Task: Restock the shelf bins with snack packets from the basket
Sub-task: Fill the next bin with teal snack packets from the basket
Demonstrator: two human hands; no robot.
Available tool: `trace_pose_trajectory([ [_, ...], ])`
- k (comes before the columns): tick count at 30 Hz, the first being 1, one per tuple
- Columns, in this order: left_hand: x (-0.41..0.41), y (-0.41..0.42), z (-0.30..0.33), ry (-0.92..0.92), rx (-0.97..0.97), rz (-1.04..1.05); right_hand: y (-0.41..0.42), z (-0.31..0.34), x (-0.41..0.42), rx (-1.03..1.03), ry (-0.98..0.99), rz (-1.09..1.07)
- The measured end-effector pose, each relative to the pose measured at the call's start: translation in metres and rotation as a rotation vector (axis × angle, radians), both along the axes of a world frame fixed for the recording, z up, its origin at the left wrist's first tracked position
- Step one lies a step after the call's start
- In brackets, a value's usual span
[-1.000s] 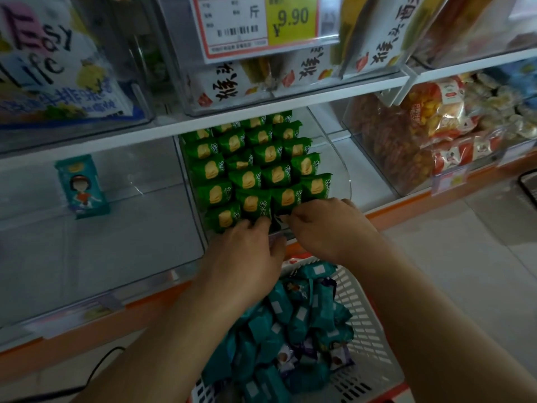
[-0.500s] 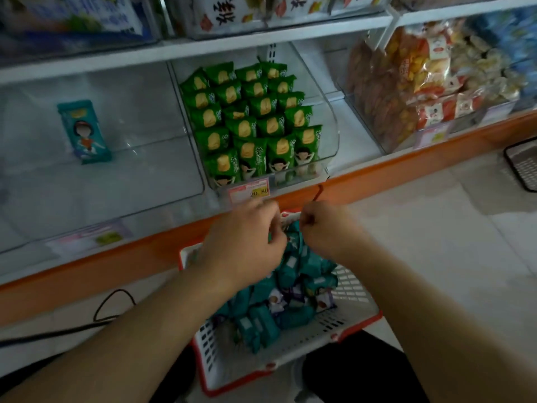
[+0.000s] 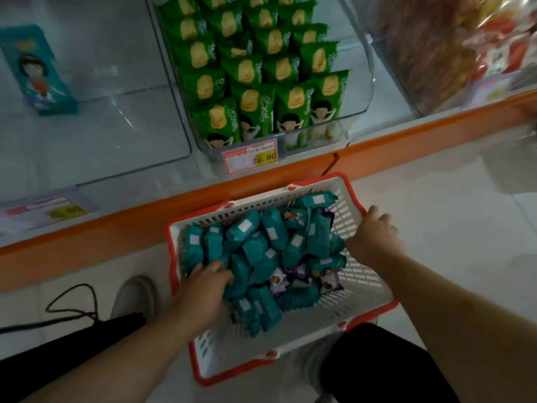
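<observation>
Below, on the pale floor against the orange shelf edge: one white slotted plastic basket with red rim, long axis running from near-left to far-right. Contents: a loose heap of teal snack packets, glossy pillow shapes with white labels, lying at mixed angles; a few purple-and-white packets half buried (prints too small to read). Left hand rests on the heap's near-left side, fingertips sunk among packets, grip not discernible. Right hand curls over the basket's right rim. Clear bins above: green packets upright in rows behind a price tag; one teal packet alone in the left bin; right bin blurred, cut off.
</observation>
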State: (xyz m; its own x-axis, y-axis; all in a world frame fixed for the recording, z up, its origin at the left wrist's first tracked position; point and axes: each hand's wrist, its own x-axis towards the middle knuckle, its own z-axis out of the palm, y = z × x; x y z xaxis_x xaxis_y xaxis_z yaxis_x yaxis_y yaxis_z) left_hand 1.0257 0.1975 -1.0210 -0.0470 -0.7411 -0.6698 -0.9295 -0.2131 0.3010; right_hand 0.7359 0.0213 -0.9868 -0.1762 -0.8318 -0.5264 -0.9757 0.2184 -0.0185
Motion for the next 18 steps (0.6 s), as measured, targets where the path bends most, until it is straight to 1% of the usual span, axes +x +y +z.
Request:
trace_pose_trajectory([
  [2, 0.002, 0.005, -0.003, -0.014, -0.009, -0.049, 0.0, -0.008, -0.002, 0.107, -0.092, -0.092],
  [5, 0.008, 0.012, -0.002, -0.032, -0.029, -0.106, 0.007, -0.012, -0.001, 0.05, -0.068, -0.063],
  [12, 0.069, 0.054, 0.003, -0.049, 0.023, -0.037, 0.053, -0.011, 0.04, 0.08, -0.138, -0.006],
  [18, 0.123, 0.109, 0.01, -0.069, 0.041, 0.04, 0.099, -0.001, 0.096, 0.187, -0.288, 0.059],
])
